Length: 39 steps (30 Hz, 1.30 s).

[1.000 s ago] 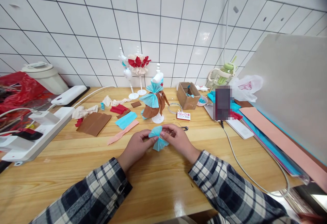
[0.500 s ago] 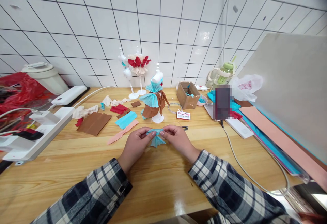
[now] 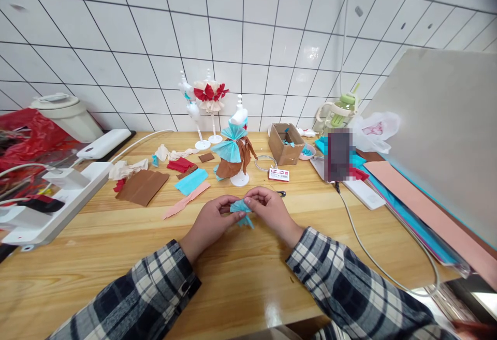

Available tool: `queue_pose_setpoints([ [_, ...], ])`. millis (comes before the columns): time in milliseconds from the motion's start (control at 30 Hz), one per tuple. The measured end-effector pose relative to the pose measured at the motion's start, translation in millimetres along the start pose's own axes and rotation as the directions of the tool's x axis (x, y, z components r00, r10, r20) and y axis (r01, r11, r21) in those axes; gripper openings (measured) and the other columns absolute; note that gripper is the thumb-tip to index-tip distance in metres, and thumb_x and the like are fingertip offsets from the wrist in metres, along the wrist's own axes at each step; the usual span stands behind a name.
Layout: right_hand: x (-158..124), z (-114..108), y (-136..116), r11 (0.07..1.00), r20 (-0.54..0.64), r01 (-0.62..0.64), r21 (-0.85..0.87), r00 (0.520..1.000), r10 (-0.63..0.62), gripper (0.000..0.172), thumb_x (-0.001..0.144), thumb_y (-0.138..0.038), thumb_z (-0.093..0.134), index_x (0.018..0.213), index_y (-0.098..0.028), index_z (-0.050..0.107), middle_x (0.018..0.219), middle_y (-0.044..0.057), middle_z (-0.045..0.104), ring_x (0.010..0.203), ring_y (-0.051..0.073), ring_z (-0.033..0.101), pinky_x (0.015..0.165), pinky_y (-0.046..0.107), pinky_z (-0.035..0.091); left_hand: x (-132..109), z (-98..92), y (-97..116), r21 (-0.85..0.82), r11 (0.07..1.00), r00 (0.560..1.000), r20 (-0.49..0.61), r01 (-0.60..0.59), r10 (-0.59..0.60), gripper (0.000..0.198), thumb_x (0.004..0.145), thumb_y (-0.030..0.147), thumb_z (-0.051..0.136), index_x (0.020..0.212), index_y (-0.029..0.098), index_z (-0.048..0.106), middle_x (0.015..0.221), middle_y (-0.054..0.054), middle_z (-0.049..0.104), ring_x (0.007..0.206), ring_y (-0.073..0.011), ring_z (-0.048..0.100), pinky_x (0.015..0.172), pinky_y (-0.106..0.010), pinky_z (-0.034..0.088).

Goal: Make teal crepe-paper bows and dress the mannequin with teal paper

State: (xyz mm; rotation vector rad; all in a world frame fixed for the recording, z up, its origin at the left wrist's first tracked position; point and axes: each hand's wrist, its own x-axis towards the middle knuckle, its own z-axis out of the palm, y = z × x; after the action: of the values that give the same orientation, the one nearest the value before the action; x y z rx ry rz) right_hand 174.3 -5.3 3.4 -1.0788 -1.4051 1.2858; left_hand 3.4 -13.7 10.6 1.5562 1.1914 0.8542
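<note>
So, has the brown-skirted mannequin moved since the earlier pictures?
No; judged by the tiled wall, the mannequin keeps its place, left of the cardboard box.

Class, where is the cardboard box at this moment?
In the head view, the cardboard box stands right of centre on the table, just left of the small bowl and behind the red-and-white card.

Lower centre: left hand (image 3: 213, 220) and right hand (image 3: 272, 214) pinch a crinkled blue piece (image 3: 240, 206) between them, over the worktop (image 3: 240, 288). Mid-frame: small white dress form (image 3: 239, 117), blue and brown wrappings. Centre-left: flat brown sheet (image 3: 143, 188). Right of centre: cardboard box (image 3: 288, 153).
</note>
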Motion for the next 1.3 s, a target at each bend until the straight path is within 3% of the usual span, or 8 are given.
queue_pose_setpoints([
  [167, 0.9, -3.5, -0.5, 0.98, 0.013, -0.087, 0.179, 0.996, 0.086, 0.034, 0.069, -0.05, 0.07, 0.078, -0.019, 0.058, 0.065, -0.003, 0.055, 0.054, 0.009, 0.047, 0.047, 0.021, 0.038, -0.1, -2.7, 1.3, 0.014, 1.0, 1.0, -0.003, -0.016, 0.016, 0.03, 0.072, 0.045, 0.068, 0.08, 0.017, 0.071, 0.077, -0.003, 0.072, 0.073, -0.0196, 0.065, 0.071, -0.029, 0.052],
  [267, -0.6, -5.7, -1.8, 0.964, 0.053, -0.108, 0.242, 0.994, 0.097, 0.038, 0.071, -0.049, 0.07, 0.093, -0.021, 0.058, 0.074, -0.003, 0.056, 0.062, 0.011, 0.051, 0.049, 0.02, 0.041, -0.1, -3.2, 3.7, -0.047, 0.998, 0.999, -0.034, 0.036, -0.038, 0.032, 0.068, 0.046, 0.071, 0.078, 0.016, 0.07, 0.073, -0.002, 0.072, 0.067, -0.0188, 0.065, 0.065, -0.029, 0.052],
  [333, -1.2, -5.3, -1.8, 0.963, 0.106, -0.143, 0.228, 0.987, 0.121, 0.043, 0.069, -0.049, 0.071, 0.1, -0.022, 0.057, 0.079, -0.002, 0.057, 0.064, 0.011, 0.053, 0.048, 0.02, 0.041, 0.0, -3.1, 5.5, -0.066, 0.996, 0.997, -0.044, 0.055, -0.058, 0.033, 0.067, 0.048, 0.071, 0.076, 0.016, 0.069, 0.073, -0.002, 0.072, 0.067, -0.0192, 0.065, 0.064, -0.029, 0.052],
  [533, 2.0, -0.9, 2.4, 0.974, 0.191, -0.181, 0.137, 0.969, 0.154, 0.035, 0.063, -0.042, 0.076, 0.084, -0.019, 0.059, 0.069, -0.003, 0.061, 0.059, 0.012, 0.054, 0.054, 0.023, 0.041, 0.9, -4.9, 2.8, -0.037, 0.998, 0.998, -0.022, 0.049, -0.05, 0.036, 0.071, 0.049, 0.066, 0.083, 0.016, 0.071, 0.08, -0.004, 0.074, 0.074, -0.0216, 0.066, 0.07, -0.031, 0.052],
  [800, 5.7, -12.8, 14.0, 0.993, 0.185, -0.118, -0.033, 0.975, 0.122, 0.038, 0.065, -0.023, 0.072, 0.101, -0.022, 0.06, 0.079, -0.002, 0.066, 0.067, 0.014, 0.06, 0.065, 0.028, 0.047, 0.5, -11.8, -0.8, 0.427, 0.873, 0.969, 0.043, -0.236, 0.242, 0.028, 0.083, 0.041, 0.055, 0.073, 0.021, 0.072, 0.079, -0.005, 0.068, 0.077, -0.0187, 0.06, 0.072, -0.027, 0.046],
  [933, 5.3, -15.0, 11.2, 0.993, 0.139, -0.048, -0.111, 0.988, 0.063, 0.032, 0.068, -0.023, 0.07, 0.098, -0.021, 0.06, 0.077, -0.002, 0.063, 0.066, 0.012, 0.056, 0.064, 0.026, 0.046, 1.2, -11.7, 1.1, 0.359, 0.917, 0.982, 0.002, -0.176, 0.187, 0.028, 0.081, 0.043, 0.056, 0.073, 0.02, 0.071, 0.072, -0.003, 0.066, 0.07, -0.0175, 0.058, 0.065, -0.026, 0.046],
  [1100, 2.0, -6.2, 7.6, 0.993, 0.185, -0.094, 0.065, 0.979, 0.081, 0.04, 0.069, -0.034, 0.073, 0.102, -0.02, 0.054, 0.091, 0.001, 0.066, 0.081, 0.015, 0.061, 0.07, 0.027, 0.049, -1.2, -8.1, 7.6, 0.26, 0.965, 0.992, -0.102, -0.041, 0.069, 0.031, 0.076, 0.046, 0.059, 0.066, 0.018, 0.066, 0.06, 0.002, 0.06, 0.055, -0.0141, 0.052, 0.051, -0.023, 0.039],
  [1300, 3.7, -5.5, 11.4, 0.976, 0.18, -0.178, 0.126, 0.972, 0.154, 0.052, 0.063, -0.033, 0.078, 0.107, -0.02, 0.052, 0.067, -0.006, 0.065, 0.062, 0.012, 0.06, 0.064, 0.025, 0.046, -0.7, -8.9, 4.9, 0.346, 0.931, 0.986, -0.064, -0.12, 0.151, 0.03, 0.078, 0.046, 0.058, 0.069, 0.019, 0.069, 0.067, -0.001, 0.065, 0.065, -0.0168, 0.057, 0.061, -0.025, 0.043],
])
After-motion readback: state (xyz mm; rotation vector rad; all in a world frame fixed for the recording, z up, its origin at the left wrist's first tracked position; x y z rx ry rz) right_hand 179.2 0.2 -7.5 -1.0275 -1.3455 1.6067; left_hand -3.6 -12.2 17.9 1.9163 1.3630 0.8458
